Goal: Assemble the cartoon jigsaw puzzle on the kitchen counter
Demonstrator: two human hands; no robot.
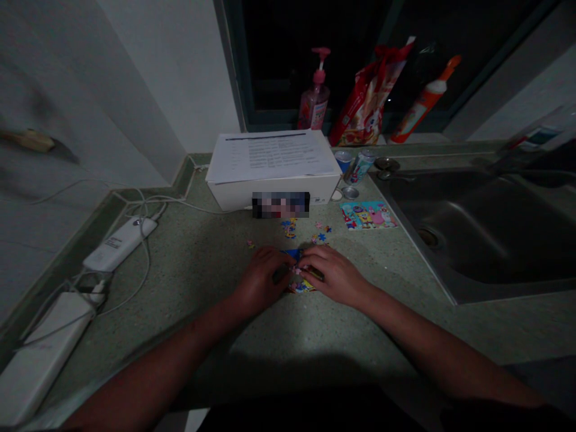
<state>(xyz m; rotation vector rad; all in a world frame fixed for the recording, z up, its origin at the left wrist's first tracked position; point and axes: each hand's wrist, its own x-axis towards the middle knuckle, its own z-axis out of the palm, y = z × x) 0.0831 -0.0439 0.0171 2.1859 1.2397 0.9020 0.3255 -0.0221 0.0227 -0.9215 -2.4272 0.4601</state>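
A partly assembled jigsaw puzzle (302, 287), blue at the top and yellow below, lies on the counter beneath my fingers. My left hand (264, 277) curls in from its left side, thumb and fingers closed at small pinkish jigsaw pieces (297, 270). From the right, my right hand (335, 273) meets it with fingertips pinched at the same spot. The fingers cover much of the puzzle, so the exact grip is partly hidden. Beyond the hands lie several loose jigsaw pieces (289, 228), and one more piece (251, 244) is off to the left.
A white box (274, 186) with a printed sheet stands behind the pieces. To its right are a colourful cartoon picture card (368, 216), a small tin (359, 168) and a steel sink (495, 234). Power strips (120, 243) with cables run along the left wall.
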